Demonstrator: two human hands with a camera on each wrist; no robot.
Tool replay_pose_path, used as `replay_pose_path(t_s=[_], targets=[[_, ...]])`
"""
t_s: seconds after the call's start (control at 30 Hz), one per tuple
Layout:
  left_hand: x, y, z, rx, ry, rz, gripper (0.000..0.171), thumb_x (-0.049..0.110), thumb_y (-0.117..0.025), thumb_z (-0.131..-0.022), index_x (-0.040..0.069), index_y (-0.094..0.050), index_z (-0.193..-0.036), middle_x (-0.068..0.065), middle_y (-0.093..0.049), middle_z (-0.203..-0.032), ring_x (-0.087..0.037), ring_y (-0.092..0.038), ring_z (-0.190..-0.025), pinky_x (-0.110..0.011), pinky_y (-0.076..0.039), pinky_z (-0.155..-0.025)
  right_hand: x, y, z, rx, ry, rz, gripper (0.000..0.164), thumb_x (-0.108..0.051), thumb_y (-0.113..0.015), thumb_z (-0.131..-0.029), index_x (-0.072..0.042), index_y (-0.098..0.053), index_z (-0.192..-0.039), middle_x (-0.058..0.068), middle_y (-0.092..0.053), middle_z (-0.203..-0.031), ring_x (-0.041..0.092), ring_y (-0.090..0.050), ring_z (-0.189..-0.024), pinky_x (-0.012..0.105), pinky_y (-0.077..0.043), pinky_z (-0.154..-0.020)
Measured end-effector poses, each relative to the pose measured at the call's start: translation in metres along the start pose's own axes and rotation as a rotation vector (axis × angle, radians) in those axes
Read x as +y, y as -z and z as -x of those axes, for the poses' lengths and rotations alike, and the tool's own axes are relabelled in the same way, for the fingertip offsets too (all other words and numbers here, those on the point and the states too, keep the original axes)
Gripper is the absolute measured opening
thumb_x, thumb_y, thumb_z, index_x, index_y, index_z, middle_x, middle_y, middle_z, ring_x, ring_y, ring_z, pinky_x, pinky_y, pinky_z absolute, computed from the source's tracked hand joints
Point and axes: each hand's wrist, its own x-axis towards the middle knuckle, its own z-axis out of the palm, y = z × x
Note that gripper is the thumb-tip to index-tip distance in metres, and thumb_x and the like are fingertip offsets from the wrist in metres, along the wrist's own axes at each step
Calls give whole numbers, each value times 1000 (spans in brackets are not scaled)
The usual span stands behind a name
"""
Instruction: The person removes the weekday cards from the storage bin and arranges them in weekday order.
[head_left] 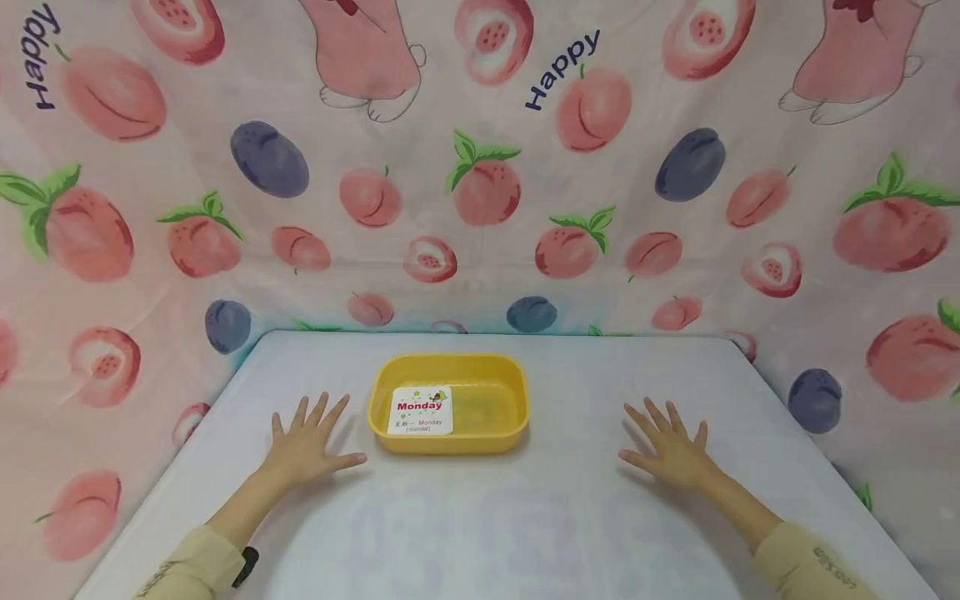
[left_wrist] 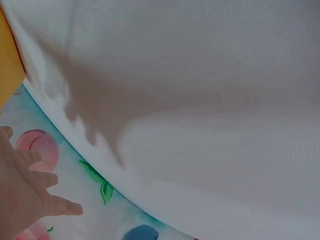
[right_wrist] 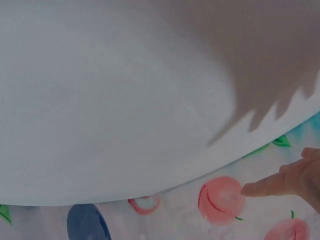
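A yellow plastic tray (head_left: 491, 442) sits on the white table, a little left of the middle. Inside it, toward the left, a white card (head_left: 421, 421) printed "Monday" leans on or lies by the near wall. My left hand (head_left: 303, 450), fingers spread, is just left of the tray and does not touch it. Farther off on the right side, my right hand (head_left: 675, 454) is spread the same way, holding nothing. The left wrist view shows the left hand's fingers (left_wrist: 62, 205) extended, with part of the tray at its edge. In the right wrist view one right finger (right_wrist: 267, 185) points out straight.
The white tabletop (head_left: 577, 517) ends at a far edge against a peach-print cloth (head_left: 480, 275), which also runs down both sides. A black band (head_left: 246, 567) circles the left wrist. Shadows of both hands fall on the table.
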Motion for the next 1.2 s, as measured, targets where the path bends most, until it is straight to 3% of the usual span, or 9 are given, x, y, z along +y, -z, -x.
replay_pose_path(t_s=[0.2, 0.6, 0.83, 1.0, 1.2], targets=[[-3, 1, 2, 36, -11, 17, 96, 67, -62, -74, 15, -28, -148, -28, -22, -150, -54, -13, -137, -77, -5, -101, -1, -1, 3, 19, 26, 11, 78, -55, -61, -83, -18, -33, -145, 26, -24, -150, 56, -16, -135, 84, -4, -92], [-8, 4, -4, 95, -55, -10, 90, 64, -65, -75, 10, -39, -142, -27, -39, -142, -52, -32, -130, -74, -22, -100, -4, 4, 1, 47, 46, 55, 77, -56, -65, -80, -13, -41, -140, 26, -32, -146, 53, -25, -133, 80, -19, -93], [-11, 5, -5, 109, -105, 33, 79, 56, -67, -77, 4, -49, -134, -25, -51, -133, -46, -44, -124, -62, -38, -99, -5, 8, 2, 102, 80, 74, 71, -50, -70, -77, -3, -54, -128, 29, -47, -133, 50, -44, -120, 70, -40, -84], [-8, 3, -4, 94, -81, 74, 70, 53, -67, -80, 4, -54, -129, -22, -56, -128, -44, -49, -120, -60, -43, -93, -4, 8, 3, 100, 91, 30, 64, -42, -72, -78, 1, -57, -123, 28, -55, -123, 47, -54, -109, 63, -47, -80], [-3, 1, -2, 57, -21, 172, 51, 44, -61, -88, 6, -60, -123, -19, -60, -124, -42, -51, -119, -58, -40, -98, -7, 8, 0, 91, 72, -72, 49, -29, -68, -85, 4, -59, -120, 26, -61, -116, 43, -59, -105, 55, -48, -86]])
